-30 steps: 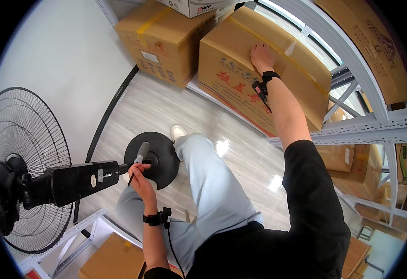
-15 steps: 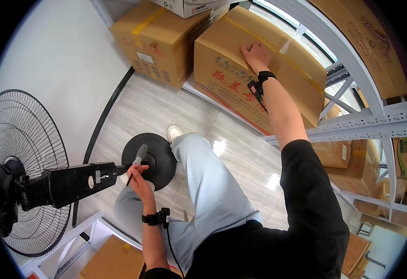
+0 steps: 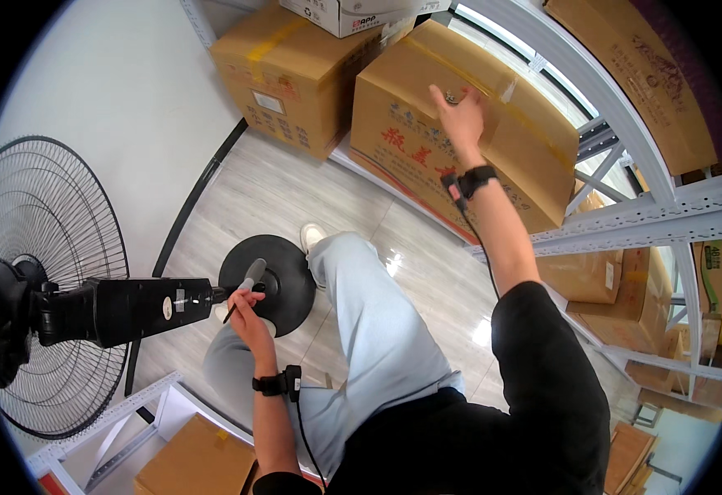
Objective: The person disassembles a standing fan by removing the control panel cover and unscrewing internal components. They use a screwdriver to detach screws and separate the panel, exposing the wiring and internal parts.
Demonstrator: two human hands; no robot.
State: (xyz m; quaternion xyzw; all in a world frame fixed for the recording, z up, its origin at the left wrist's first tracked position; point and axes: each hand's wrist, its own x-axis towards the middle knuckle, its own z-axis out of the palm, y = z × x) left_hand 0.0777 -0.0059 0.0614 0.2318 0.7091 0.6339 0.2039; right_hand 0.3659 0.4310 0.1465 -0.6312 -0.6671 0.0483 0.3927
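My left hand (image 3: 245, 307) is closed around the black standing fan's grey-and-black pole (image 3: 253, 275), with a thin dark strip beside its fingers. The wire-grilled fan head (image 3: 64, 198) and black housing (image 3: 151, 310) extend leftward from it; the round black base (image 3: 288, 301) is on the floor below. My right hand (image 3: 458, 120) is at a large taped cardboard box (image 3: 402, 91) printed in red, its fingers apart with something small and shiny at one finger, probably a ring. Whether the fingertips touch the box is unclear. Both wrists wear black straps with small devices.
Another cardboard box (image 3: 291, 87) stands beside it, with a white carton (image 3: 340, 12) on top. Metal shelving (image 3: 662, 198) holds boxes (image 3: 617, 297) at right; lower left, a shelf (image 3: 122, 421) holds a box (image 3: 196, 462). A white wall (image 3: 105, 107) and my feet border the fan.
My right hand has drawn back slightly toward me along the box, its wrist lower and fingers more spread. My left hand stays on the pole. The view has shifted slightly.
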